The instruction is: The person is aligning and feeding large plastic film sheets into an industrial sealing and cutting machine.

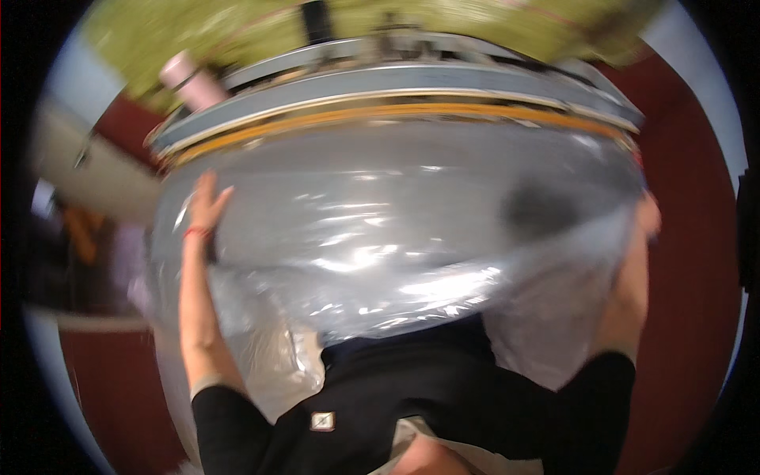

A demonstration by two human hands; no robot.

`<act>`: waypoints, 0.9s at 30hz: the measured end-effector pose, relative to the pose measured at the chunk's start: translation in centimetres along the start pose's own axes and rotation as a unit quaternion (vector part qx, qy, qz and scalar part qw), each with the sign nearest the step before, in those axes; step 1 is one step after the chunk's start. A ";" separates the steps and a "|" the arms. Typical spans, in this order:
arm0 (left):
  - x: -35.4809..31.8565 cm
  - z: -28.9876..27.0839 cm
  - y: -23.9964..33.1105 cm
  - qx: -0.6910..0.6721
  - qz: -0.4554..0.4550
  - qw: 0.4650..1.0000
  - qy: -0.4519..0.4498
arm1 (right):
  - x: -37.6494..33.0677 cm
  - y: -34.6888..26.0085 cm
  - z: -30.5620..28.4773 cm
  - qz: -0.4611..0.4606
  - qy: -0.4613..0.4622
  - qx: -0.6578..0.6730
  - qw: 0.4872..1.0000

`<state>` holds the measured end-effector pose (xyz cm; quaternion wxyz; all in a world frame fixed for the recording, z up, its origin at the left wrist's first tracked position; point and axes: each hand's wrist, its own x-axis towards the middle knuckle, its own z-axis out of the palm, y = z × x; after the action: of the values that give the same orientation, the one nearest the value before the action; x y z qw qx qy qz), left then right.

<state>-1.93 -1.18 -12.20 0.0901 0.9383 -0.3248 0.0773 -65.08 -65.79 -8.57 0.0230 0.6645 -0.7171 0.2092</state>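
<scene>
left hand [207, 207]: fingers apart, flat on plastic sheet [380, 229] | right hand [645, 218]: behind sheet, grip unclear | sheet: light, limp, slippery, likely tears easily; hold at edges

The person wears a black long-sleeved top [412, 396], sleeves pushed up the forearms. Thin red band [196, 232] on the left wrist, and a small square pale patch [321, 421] low on the top's front.

Red floor [689, 261] (blurred), perhaps grey machine [396, 79].
</scene>
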 end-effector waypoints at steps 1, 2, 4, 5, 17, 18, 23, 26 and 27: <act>-0.1 0.3 -1.9 0.019 -0.022 0.999 0.015 | -0.4 -1.8 0.8 -0.047 0.031 -0.031 0.998; 0.2 0.2 -1.8 -0.001 -0.040 0.998 0.039 | -0.4 -2.7 1.4 -0.031 0.034 -0.038 0.998; 1.9 -0.1 6.4 -0.247 0.028 0.961 0.118 | 0.5 -2.1 1.9 -0.035 0.052 -0.036 0.997; 1.7 -1.9 13.7 -0.382 0.046 0.921 0.054 | 0.7 -1.5 2.1 -0.034 0.068 -0.031 0.997; -17.1 0.6 51.2 -0.639 0.118 0.421 -0.633 | 1.5 1.0 1.9 -0.044 0.085 -0.019 0.995; -16.7 0.0 50.6 -0.641 0.117 0.423 -0.629 | 1.3 1.0 1.8 -0.045 0.085 -0.016 0.995; -14.5 -6.5 44.7 -0.719 0.421 0.159 -0.530 | 0.4 0.3 0.6 -0.037 0.076 -0.022 0.996; -19.0 -8.0 21.3 -0.786 0.365 0.309 -0.392 | 0.8 1.2 0.5 -0.030 0.068 -0.033 0.997; -24.2 -8.4 9.7 -0.801 0.342 0.352 -0.343 | 0.6 2.0 0.6 -0.023 0.069 -0.028 0.997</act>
<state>-27.51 7.63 -7.85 0.6454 0.1738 -0.5281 -0.5238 -66.92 -66.53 -9.45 0.0963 0.6640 -0.7038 0.2336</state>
